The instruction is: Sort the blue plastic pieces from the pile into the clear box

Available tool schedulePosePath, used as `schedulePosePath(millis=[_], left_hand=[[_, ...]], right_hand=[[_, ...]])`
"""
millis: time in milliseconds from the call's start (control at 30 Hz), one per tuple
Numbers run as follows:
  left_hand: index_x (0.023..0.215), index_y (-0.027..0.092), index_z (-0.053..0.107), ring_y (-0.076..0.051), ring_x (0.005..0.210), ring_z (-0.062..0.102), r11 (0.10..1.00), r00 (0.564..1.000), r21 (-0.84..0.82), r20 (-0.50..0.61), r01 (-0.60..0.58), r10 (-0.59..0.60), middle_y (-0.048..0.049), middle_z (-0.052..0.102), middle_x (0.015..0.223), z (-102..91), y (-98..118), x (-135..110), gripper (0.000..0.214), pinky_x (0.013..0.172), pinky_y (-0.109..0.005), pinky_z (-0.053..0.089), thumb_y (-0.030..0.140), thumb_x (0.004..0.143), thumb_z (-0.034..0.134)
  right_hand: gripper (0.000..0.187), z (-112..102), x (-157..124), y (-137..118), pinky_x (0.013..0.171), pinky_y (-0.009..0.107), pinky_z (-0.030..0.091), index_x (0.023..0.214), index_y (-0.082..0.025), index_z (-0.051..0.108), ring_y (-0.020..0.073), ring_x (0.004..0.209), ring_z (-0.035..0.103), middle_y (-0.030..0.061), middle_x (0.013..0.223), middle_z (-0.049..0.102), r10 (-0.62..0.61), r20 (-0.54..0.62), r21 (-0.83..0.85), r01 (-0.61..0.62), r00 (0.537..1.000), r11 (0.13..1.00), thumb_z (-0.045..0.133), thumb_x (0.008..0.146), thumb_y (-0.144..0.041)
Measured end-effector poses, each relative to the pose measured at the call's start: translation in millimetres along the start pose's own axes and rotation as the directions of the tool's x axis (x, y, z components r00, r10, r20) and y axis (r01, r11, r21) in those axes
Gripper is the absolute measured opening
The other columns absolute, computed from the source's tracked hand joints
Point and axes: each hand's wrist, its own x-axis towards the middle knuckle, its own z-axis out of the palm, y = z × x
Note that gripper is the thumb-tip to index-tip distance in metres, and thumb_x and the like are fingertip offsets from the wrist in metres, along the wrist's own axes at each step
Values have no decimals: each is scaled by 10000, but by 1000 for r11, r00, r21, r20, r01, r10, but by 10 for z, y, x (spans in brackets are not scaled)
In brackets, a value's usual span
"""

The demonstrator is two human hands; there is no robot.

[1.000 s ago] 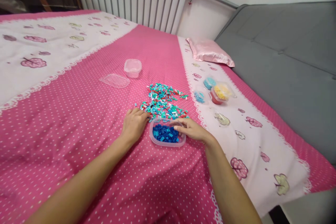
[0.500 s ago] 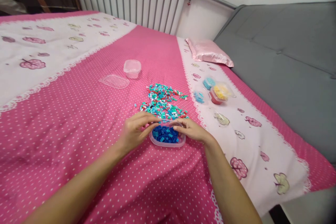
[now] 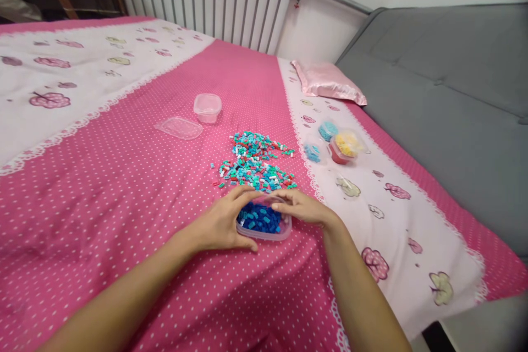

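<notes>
A clear plastic container (image 3: pixel 270 235) holding dark blue building bricks (image 3: pixel 259 218) rests on the bed in front of me. My left hand (image 3: pixel 225 220) wraps its left side, fingers at the far rim and thumb along the near side. My right hand (image 3: pixel 301 207) grips the right side, thumb over the rim and fingers partly hidden behind the wall. A few lighter blue bricks lie among the dark ones. Just beyond the container spreads a loose pile of small bricks (image 3: pixel 258 168) in teal, green, red, white and blue.
Farther back on the pink dotted sheet are another clear container (image 3: pixel 207 108) and a clear lid (image 3: pixel 180 128). To the right sit tubs with yellow bricks (image 3: pixel 346 144), red contents below, and light blue bricks (image 3: pixel 328 131). A pink pillow (image 3: pixel 328 82) lies by the grey headboard (image 3: pixel 445 82).
My left hand has gone from a pinch over the container's far rim to a wider hold round its left side. The container has shifted slightly toward me. My right hand keeps its place.
</notes>
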Motion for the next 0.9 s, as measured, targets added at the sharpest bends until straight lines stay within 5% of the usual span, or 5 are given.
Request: schedulePosePath(millis=[200, 333, 467, 633, 900], left_hand=[[1317, 235, 419, -228, 1091, 512, 998, 998, -61, 61, -26, 30, -107, 520, 1185, -29, 39, 1, 675, 951, -394, 431, 452, 732, 675], [1297, 229, 450, -234, 1100, 508, 993, 992, -93, 95, -70, 78, -109, 523, 1196, -54, 57, 13, 686, 950, -378, 430, 441, 696, 704], [1276, 234, 491, -233, 1071, 528, 993, 990, -101, 124, -60, 72, -98, 558, 1166, -119, 54, 19, 664, 930, -372, 442, 400, 674, 717], [1284, 256, 511, -229, 1068, 550, 1000, 995, -2, 100, -9, 10, -76, 579, 1174, -341, -56, 11, 660, 923, -356, 451, 412, 675, 713], [1268, 241, 547, -253, 1063, 581, 982, 987, 107, 26, 156, -159, -77, 605, 1145, -687, -389, -95, 680, 902, -358, 480, 403, 635, 735]], right_hand=[[496, -72, -42, 0, 652, 250, 483, 1091, -179, 642, 154, 768, 605, 65, 937, 661, 38, 20, -6, -38, 999, 999, 443, 900, -591], [459, -74, 45, 96, 608, 254, 477, 1046, -160, 640, 137, 665, 585, 75, 897, 657, 44, -229, 24, -40, 972, 999, 484, 878, -557], [248, 32, 177, 123, 658, 289, 466, 990, -172, 662, 150, 678, 573, 56, 902, 666, -99, -423, -191, 19, 901, 981, 561, 850, -350], [107, 196, 308, 109, 739, 311, 428, 908, -192, 692, 185, 766, 557, 45, 838, 634, -250, -430, -528, -17, 868, 849, 625, 827, -214], [68, 252, 375, 208, 767, 321, 424, 813, -182, 620, 216, 847, 555, 60, 860, 607, -269, -462, -644, -111, 845, 757, 605, 812, -115]])
